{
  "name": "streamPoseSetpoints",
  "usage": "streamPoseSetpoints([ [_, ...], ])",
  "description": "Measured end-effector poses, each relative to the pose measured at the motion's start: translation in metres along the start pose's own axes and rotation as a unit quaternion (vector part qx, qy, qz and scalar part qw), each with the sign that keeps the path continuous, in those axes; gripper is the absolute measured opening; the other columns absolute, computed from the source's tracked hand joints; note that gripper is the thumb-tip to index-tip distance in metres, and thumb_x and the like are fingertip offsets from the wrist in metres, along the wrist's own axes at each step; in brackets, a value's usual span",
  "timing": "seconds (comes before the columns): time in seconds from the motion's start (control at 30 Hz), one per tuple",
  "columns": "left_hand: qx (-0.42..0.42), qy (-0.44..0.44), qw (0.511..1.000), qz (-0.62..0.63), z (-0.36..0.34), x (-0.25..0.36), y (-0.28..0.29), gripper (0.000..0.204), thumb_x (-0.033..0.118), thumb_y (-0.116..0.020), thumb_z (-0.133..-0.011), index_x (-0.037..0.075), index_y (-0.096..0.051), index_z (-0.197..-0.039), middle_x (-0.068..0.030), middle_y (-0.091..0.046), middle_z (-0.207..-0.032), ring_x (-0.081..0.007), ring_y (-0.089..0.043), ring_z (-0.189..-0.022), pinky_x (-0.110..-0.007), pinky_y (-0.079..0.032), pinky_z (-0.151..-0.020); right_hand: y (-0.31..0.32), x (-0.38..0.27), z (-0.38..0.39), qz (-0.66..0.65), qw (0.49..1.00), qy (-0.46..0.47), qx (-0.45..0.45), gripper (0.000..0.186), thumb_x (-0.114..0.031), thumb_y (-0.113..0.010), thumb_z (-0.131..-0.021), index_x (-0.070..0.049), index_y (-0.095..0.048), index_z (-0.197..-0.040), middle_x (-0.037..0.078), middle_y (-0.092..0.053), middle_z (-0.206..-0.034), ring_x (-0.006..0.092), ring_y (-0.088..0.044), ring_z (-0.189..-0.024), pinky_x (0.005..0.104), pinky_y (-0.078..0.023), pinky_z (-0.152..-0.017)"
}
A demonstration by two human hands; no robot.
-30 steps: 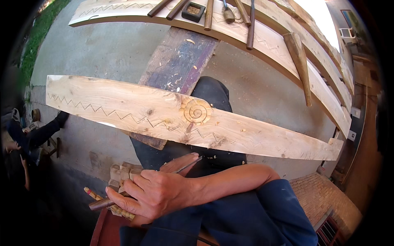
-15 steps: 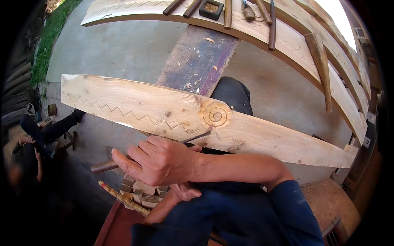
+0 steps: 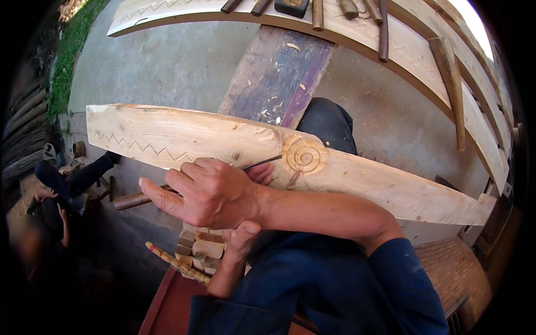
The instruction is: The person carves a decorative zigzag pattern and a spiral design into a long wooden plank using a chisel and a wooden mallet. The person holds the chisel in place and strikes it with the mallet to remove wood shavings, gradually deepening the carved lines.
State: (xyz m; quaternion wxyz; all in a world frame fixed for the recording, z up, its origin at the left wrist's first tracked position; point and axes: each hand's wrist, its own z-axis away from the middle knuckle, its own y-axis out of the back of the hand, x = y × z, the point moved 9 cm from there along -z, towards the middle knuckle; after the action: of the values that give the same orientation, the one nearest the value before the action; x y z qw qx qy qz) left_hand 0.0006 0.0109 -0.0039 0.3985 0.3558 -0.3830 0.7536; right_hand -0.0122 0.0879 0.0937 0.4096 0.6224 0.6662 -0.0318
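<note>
A long pale wooden board (image 3: 184, 131) lies across in front of me, with a zigzag line along it and a carved spiral disc (image 3: 306, 156) right of its middle. My right hand (image 3: 209, 190) is closed around a carving chisel (image 3: 134, 200) with a brown wooden handle and a thin dark shaft. The chisel's tip meets the left edge of the disc. My left hand (image 3: 243, 237) passes beneath the right wrist. Its fingertips show against the chisel's shaft on the board, the thumb stands apart, and the rest is hidden.
Beyond, a curved zigzag-marked beam (image 3: 184, 17) carries several wooden-handled tools, a dark square box (image 3: 291, 6) and a tapered wooden mallet (image 3: 448, 84). A worn plank (image 3: 268, 72) with shavings runs under the board. Wood blocks (image 3: 206, 248) lie below my hands. Another person (image 3: 61, 190) sits at left.
The chisel's tip has gone from below the spiral disc up to its left edge. Both hands have moved with it, the left fingertips farther onto the board. The whole view has shifted slightly.
</note>
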Motion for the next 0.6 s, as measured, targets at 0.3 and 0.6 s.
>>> streamPoseSetpoints([
  [0.3, 0.013, -0.008, 1.000, -0.020, -0.0012, 0.0018, -0.0022, 0.149, 0.088, -0.085, -0.066, -0.015, -0.033, -0.160, -0.0310, -0.047, -0.161, -0.0405, -0.049, -0.151, -0.049, -0.036, -0.131, -0.0015, 0.0007, 0.0035, -0.044, 0.999, -0.020, -0.003, 0.045, -0.019, -0.073, -0.089, -0.008, -0.075, -0.133, 0.000, -0.049, -0.074, 0.0135, -0.058, -0.061, 0.0302, -0.048, -0.050],
  [0.6, 0.008, -0.003, 1.000, -0.027, -0.0018, -0.0005, -0.0013, 0.150, 0.089, -0.084, -0.066, -0.016, -0.032, -0.160, -0.0308, -0.046, -0.161, -0.0396, -0.050, -0.151, -0.047, -0.037, -0.131, -0.0009, 0.0040, 0.0031, -0.062, 0.997, -0.032, -0.014, 0.044, -0.024, -0.078, -0.092, -0.009, -0.074, -0.133, 0.001, -0.048, -0.073, 0.0146, -0.059, -0.060, 0.0317, -0.049, -0.049],
])
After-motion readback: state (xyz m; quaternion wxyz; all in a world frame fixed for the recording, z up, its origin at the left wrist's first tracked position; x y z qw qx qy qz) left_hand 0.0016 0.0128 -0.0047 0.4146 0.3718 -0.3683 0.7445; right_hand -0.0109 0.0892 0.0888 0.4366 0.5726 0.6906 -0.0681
